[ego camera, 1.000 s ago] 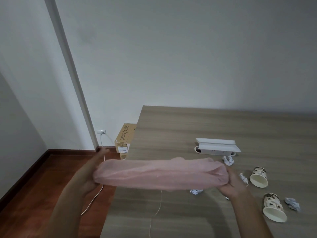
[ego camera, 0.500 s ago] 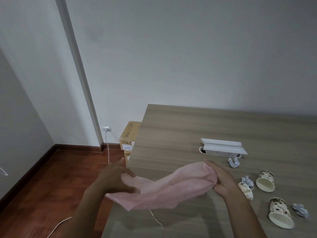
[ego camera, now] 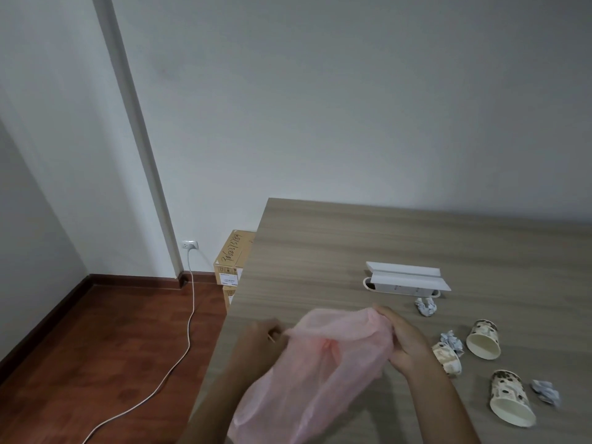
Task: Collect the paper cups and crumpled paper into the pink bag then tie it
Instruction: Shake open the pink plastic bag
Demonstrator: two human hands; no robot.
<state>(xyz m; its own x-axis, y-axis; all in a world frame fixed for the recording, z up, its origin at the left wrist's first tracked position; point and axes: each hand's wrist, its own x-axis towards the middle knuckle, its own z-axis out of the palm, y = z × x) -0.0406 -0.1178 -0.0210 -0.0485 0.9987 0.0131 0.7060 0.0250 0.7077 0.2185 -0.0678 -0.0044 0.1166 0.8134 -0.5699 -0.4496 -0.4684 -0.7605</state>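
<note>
Holding the pink bag low and centre in the head view, both hands working at its upper rim above the table. Left hand at the bag's left edge, fingers curled onto the film, seemingly pinching it. Right hand at the right edge, fingers closed around bunched plastic. Bag hanging slack from rim toward bottom centre of frame, long axis running down and left, mouth not yet spread.

Lying right of the right hand: a tipped paper cup just beside it, a second cup further right, a third lower right, all on their sides. Crumpled paper between the first two cups, another wad above, another far lower right.

Probably a job for the right hand, being nearer, once the mouth opens toward the right.
</note>
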